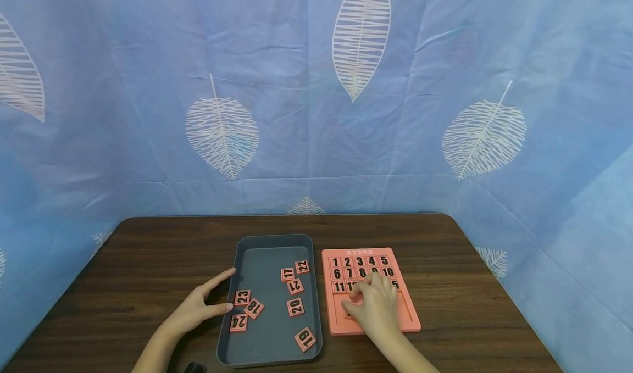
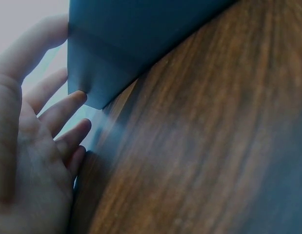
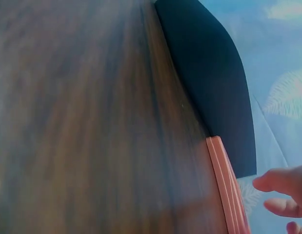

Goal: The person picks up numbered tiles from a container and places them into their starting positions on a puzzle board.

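My left hand [image 1: 199, 306] is at the left side of a dark grey tray [image 1: 269, 356], its index finger and thumb at the rim. In the left wrist view, the fingers spread beside the tray wall [image 2: 116, 44]. Pink numbered tiles lie loose in the tray, such as tile 20 [image 1: 295, 306] and tile 19 [image 1: 305, 339]. My right hand [image 1: 378, 304] hovers over the lower part of a pink number puzzle board [image 1: 409, 319], thumb and index finger apart. A tile [image 1: 348, 315] lies below the thumb, its number mostly hidden. Rows of tiles fill the board's upper part, some covered by the hand.
Both tray and board rest on a dark wooden table [image 1: 470, 307]. Behind the table hangs a blue cloth [image 1: 296, 142] with white leaf prints. A small black object [image 1: 194, 367] shows at the front edge, near the left forearm.
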